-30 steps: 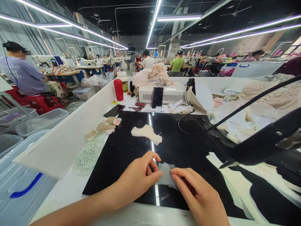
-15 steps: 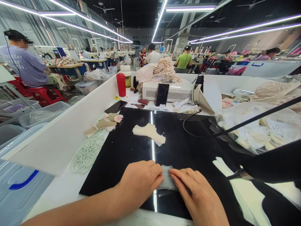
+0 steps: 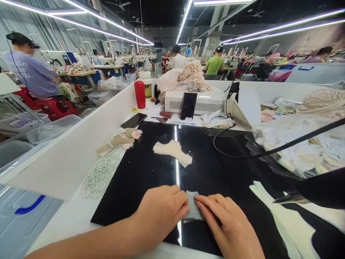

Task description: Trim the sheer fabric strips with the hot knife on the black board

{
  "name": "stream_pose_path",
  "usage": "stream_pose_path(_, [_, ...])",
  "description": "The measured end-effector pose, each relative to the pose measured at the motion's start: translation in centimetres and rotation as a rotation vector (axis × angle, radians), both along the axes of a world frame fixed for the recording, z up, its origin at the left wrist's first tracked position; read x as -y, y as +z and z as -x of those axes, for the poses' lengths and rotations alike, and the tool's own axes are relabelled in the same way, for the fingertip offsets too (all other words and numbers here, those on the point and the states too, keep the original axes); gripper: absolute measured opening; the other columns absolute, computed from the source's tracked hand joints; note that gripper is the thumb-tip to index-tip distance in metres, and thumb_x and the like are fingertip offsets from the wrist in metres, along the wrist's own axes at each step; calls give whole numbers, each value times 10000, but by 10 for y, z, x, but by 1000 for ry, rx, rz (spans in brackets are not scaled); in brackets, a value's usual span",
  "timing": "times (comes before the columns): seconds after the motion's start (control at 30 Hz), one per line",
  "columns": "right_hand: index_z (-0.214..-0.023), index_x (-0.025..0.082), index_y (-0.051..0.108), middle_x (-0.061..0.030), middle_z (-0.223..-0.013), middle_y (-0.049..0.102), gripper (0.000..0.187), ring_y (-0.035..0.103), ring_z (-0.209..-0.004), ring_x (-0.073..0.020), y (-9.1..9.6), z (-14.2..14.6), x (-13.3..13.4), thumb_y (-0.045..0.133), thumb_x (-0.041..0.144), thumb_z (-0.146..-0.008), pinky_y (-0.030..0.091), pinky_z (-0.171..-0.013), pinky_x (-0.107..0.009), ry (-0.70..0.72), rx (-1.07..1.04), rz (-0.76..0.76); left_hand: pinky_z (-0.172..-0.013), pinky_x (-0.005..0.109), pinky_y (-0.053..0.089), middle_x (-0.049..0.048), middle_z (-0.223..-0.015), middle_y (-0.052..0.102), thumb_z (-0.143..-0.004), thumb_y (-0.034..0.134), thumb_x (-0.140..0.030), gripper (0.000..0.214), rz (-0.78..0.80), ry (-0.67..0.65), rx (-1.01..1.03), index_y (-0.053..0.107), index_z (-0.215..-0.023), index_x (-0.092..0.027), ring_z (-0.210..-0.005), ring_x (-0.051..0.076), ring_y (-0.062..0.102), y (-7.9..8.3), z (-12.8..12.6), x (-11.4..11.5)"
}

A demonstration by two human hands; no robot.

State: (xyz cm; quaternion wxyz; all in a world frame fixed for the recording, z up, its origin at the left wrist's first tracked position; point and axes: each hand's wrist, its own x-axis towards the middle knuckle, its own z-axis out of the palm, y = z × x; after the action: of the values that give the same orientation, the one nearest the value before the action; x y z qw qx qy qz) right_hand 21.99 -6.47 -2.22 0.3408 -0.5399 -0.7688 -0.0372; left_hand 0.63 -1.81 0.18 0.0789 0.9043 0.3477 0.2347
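Note:
A small grey piece of fabric point(image 3: 193, 207) lies on the glossy black work surface point(image 3: 129, 187), close to the front edge. My left hand point(image 3: 164, 208) is curled with its thumb and fingers pressed together at the left side of the fabric. At its right side, my right hand point(image 3: 223, 219) pinches the edge between thumb and index finger. Beyond both hands rests a small stack of cream fabric pieces point(image 3: 172, 151). Cut pale pieces point(image 3: 283, 219) lie to the right, partly under a dark tool arm point(image 3: 320, 190) with a metal tip.
A coil of pale green cord point(image 3: 102, 174) and a phone point(image 3: 134, 120) sit at the left. Behind stand a red bottle point(image 3: 139, 94), a propped phone point(image 3: 188, 105) and a white machine point(image 3: 207, 102) topped with fabric. Plastic bags of pieces point(image 3: 309, 144) fill the right. Co-workers sit beyond.
The camera view has shifted slightly, so the scene sits a little further right. Both hands stay at the grey fabric with almost the same grip.

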Motion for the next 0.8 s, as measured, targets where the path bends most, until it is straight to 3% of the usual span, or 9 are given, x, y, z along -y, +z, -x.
stream_pose_path(0.33, [-1069, 264, 716, 2, -862, 697, 391, 657, -705, -179, -3, 2, 1, 396, 463, -1174, 487, -664, -351, -19, -26, 16, -570, 291, 416, -56, -771, 620, -989, 736, -167, 172, 3, 5, -52, 628, -860, -206, -648, 139, 607, 0, 1, 1])
stream_pose_path(0.47, [-1061, 252, 739, -16, -861, 702, 428, 656, -711, -190, -4, 2, 1, 391, 476, -1171, 487, -660, -355, -31, -39, 31, -589, 320, 449, -36, -773, 616, -1053, 618, -156, 195, -171, -48, -112, 616, -863, -194, -678, 166, 605, 3, -1, 1])
stream_pose_path(0.57, [-1053, 246, 751, -24, -867, 705, 446, 657, -720, -198, -5, 2, 2, 394, 487, -1167, 489, -662, -363, -37, -39, 57, -764, 352, 541, -1, -883, 678, -1133, 463, -189, 261, -270, -93, -103, 635, -938, -170, -850, 187, 671, 6, -4, 3])
stream_pose_path(0.67, [-1039, 251, 751, -23, -869, 704, 462, 652, -715, -200, -6, 3, 3, 379, 491, -1169, 487, -659, -371, -40, -34, 51, -990, 333, 549, 14, -1053, 731, -1169, 414, -240, 281, -314, -144, -34, 655, -1062, -144, -1039, 161, 691, 6, -8, 6])
stream_pose_path(0.8, [-1022, 250, 750, -28, -864, 706, 475, 647, -706, -200, -8, 2, 3, 369, 492, -1170, 483, -645, -372, -38, -26, 42, -1015, 316, 572, 19, -1069, 752, -1176, 424, -297, 309, -361, -163, -31, 669, -1111, -120, -1057, 153, 703, -1, -11, 8])
